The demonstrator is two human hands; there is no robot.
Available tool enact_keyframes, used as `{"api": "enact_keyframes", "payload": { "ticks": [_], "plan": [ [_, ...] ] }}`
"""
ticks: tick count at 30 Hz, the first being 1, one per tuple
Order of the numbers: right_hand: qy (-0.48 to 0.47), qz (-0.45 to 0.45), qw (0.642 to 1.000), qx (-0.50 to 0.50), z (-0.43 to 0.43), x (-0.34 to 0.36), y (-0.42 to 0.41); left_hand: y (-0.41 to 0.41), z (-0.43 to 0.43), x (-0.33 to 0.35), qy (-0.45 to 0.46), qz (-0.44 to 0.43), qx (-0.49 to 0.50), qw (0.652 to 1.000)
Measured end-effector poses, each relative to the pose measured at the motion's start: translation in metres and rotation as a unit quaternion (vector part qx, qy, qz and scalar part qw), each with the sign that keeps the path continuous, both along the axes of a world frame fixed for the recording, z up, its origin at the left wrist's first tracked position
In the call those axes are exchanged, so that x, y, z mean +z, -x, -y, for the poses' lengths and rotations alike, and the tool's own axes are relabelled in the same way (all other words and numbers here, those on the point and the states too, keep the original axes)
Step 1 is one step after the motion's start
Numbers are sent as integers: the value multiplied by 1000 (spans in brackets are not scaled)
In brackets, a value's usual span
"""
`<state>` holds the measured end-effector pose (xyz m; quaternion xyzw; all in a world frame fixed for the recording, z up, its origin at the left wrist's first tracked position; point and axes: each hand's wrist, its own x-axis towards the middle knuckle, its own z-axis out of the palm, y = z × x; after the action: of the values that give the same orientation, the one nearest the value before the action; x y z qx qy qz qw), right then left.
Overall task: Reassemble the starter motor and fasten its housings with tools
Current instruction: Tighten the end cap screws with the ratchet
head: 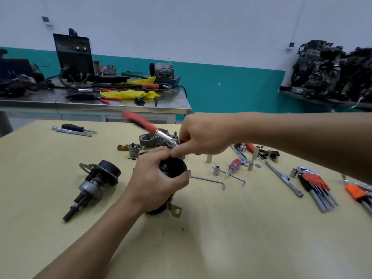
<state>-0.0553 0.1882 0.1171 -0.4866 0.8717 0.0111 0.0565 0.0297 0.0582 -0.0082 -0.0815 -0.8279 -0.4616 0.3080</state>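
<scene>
Motor housing [173,168] stands mid-way along the bench [201,238], the left hand [155,182] wrapped round it; the right hand [203,133] grips the red-handled ratchet [153,129] by its head at the housing's top

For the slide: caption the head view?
Left hand grips black motor housing; right hand holds red-handled ratchet at its top.

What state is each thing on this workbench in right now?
left hand, grips the black motor housing.
black motor housing, standing on end on the table, held.
right hand, curled round the head of the ratchet.
ratchet, head at the housing's top, red handle blurred.
armature assembly, lying on its side, untouched.
hex key, lying flat on the table.
</scene>
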Motion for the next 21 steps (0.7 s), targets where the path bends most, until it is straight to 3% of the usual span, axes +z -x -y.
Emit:
{"api": "enact_keyframes", "payload": {
  "ticks": [3,5,8,11,13,17,21],
  "plan": [
    [-75,-148,974,156,-7,8,-4,0,1,4,-14,41,-39,998],
    [-63,-170,972,150,-8,6,-2,0,1,4,-21,48,-37,998],
    [34,-65,997,10,3,-8,-2,-2,-2,3,-3,17,-3,1000],
    [59,63,990,-114,10,-6,4,-3,-3,1,-8,16,8,1000],
    [27,59,997,-52,4,0,4,-3,-1,1,-9,18,2,1000],
    [-62,-96,983,145,-8,11,0,-1,0,4,-2,12,-13,1000],
    [-32,-29,998,48,3,5,1,0,0,1,1,15,-12,1000]
  ]
}}
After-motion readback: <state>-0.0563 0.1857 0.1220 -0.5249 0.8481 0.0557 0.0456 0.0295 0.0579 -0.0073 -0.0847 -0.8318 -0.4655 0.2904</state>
